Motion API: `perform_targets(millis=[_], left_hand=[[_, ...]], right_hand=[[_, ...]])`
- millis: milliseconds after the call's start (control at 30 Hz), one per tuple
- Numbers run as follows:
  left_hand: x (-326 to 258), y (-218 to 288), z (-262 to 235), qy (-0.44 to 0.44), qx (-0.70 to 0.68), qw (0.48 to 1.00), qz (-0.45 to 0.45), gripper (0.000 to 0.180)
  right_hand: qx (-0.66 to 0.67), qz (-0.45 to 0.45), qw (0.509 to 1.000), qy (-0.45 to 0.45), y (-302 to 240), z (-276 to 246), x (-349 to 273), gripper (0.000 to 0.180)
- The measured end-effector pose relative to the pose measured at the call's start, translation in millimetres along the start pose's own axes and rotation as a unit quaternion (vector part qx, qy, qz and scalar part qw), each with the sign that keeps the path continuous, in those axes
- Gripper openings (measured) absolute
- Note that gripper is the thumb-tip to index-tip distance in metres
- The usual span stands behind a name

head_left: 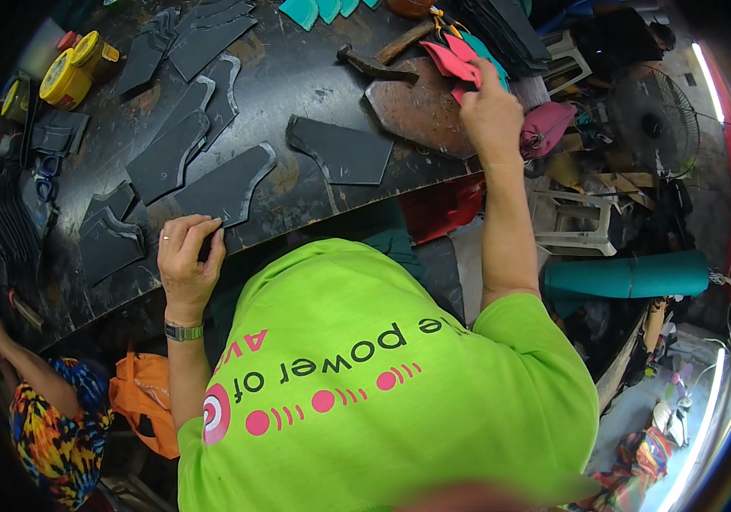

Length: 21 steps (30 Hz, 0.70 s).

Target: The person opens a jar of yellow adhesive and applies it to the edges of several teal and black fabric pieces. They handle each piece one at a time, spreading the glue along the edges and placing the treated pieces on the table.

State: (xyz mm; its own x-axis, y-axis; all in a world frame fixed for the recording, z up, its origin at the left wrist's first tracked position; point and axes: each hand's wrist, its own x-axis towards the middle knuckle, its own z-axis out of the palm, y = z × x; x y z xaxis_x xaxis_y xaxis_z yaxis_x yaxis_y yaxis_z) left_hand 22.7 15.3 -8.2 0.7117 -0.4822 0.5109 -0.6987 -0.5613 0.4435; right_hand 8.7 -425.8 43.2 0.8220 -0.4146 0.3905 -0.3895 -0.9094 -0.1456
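Note:
My left hand [188, 260] is at the table's near edge, its fingers curled in and the thumb close to the fingertips. Those fingertips meet the lower edge of a flat black cut piece [227, 183] with one curved, greyish rim; whether they pinch anything is hidden. To the far right, my right hand [492, 115] is closed on bright pink cut pieces [452, 61] above a brown board [417, 107]. A hammer [378, 72] lies beside them, its head and wooden handle on the board's far edge. Another black cut piece [344, 154] rests between my hands.
More black pieces [165, 158] overlap on the dark table [297, 77]. Yellow tubs [65, 79] and blue-handled scissors [46, 179] are at left. A pink pouch [546, 128], a stool [574, 222], a green roll [626, 275] and a fan [654, 124] are at right. Another person's arm [33, 367] shows lower left.

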Motion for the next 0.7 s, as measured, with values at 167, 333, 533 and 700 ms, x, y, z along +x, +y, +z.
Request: perform_targets(millis=[167, 333, 533, 700], left_hand=[[2, 5, 0, -0.008, -0.005, 1.0, -0.023, 0.018], [3, 7, -1, -0.01, -0.008, 0.999, -0.04, 0.017], [3, 7, -2, -0.017, -0.017, 0.998, -0.056, 0.017], [14, 15, 3, 0.016, -0.084, 0.995, -0.054, 0.016]], right_hand=[[0.15, 0.04, 0.974, 0.163, 37, -14, 14, 0.043], [0.346, 0.136, 0.915, 0.158, 78, -3, 24, 0.044], [0.495, 0.211, 0.835, 0.113, 97, 10, 20, 0.045], [0.543, 0.247, 0.797, 0.095, 95, 2, 12, 0.046]])
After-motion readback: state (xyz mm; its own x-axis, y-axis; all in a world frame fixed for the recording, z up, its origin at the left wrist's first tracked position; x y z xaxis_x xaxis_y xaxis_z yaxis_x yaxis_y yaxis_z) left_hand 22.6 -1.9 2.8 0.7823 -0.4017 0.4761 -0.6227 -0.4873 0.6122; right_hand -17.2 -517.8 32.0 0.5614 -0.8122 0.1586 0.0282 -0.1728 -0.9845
